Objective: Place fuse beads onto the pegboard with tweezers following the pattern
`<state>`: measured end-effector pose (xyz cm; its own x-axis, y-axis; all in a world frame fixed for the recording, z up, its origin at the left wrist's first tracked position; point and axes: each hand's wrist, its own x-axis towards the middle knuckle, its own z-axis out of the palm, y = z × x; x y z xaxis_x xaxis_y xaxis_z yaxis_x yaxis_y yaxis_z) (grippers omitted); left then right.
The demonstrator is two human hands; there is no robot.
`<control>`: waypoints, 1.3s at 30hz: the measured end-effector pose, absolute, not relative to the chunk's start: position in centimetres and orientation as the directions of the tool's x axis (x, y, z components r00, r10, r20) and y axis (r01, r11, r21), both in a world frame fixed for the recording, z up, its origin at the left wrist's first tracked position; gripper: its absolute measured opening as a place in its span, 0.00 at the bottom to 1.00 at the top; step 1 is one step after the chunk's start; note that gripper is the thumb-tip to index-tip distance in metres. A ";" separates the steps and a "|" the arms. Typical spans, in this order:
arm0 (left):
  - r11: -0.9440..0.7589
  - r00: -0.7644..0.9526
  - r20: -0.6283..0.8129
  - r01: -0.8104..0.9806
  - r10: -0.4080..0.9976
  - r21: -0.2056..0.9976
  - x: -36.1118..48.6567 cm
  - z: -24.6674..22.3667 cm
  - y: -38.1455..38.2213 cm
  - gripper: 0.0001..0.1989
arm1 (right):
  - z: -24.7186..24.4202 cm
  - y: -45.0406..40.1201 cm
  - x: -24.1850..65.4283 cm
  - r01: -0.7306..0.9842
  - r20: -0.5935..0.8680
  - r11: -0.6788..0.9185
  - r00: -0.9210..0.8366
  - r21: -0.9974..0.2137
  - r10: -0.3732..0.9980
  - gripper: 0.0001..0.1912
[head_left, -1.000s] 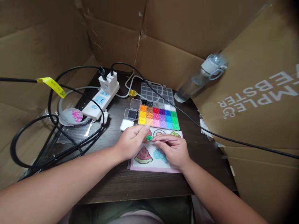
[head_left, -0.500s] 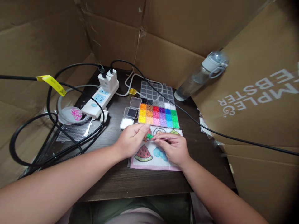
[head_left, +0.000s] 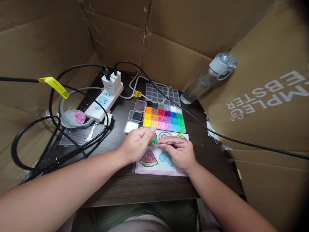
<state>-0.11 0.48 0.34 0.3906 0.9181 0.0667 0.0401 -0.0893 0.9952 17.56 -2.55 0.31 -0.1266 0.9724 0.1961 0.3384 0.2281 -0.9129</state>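
Between the thumb and fingers of my left hand (head_left: 137,145) is a small green and orange bead piece (head_left: 154,140); much of it is hidden by the fingers. My right hand (head_left: 179,153) grips slim pinkish tweezers (head_left: 178,142), their tips pointing left at the bead piece. Whether the tips touch it I cannot tell. Beneath both hands lies a pattern sheet (head_left: 156,171) with printed grid pictures, including a red watermelon slice (head_left: 148,158) and a light blue shape partly behind my right hand. Just beyond, a bead box (head_left: 166,130) shows many coloured compartments.
A small white-filled box (head_left: 131,127) and one with black beads (head_left: 135,116) stand left of the bead box. Further left are a power strip (head_left: 96,111), looped black cables (head_left: 50,129) and a dish (head_left: 66,123) of pink beads. A water bottle (head_left: 200,82) leans against cardboard walls.
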 end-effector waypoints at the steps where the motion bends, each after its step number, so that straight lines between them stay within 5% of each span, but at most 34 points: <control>1: -0.094 0.391 0.071 0.040 0.918 0.995 -0.1 0.4 0.5 0.22 | 0.3 -2.6 17.5 0.339 0.196 0.229 -0.129 -0.912 0.972 0.04; 15: -0.092 0.393 0.069 0.040 0.917 0.995 -0.2 0.4 0.5 0.22 | 0.0 -2.6 17.6 0.346 0.182 0.211 -0.114 -0.914 0.977 0.04; 29: -0.054 0.372 0.027 0.060 0.928 0.997 0.0 0.3 0.5 0.23 | 4.1 3.3 15.6 0.391 0.327 0.259 0.117 -0.883 0.938 0.06; 39: -0.046 0.388 0.018 0.061 0.922 0.997 -0.1 0.2 0.5 0.23 | 1.6 8.5 14.6 0.395 0.237 0.120 0.263 -0.911 0.935 0.07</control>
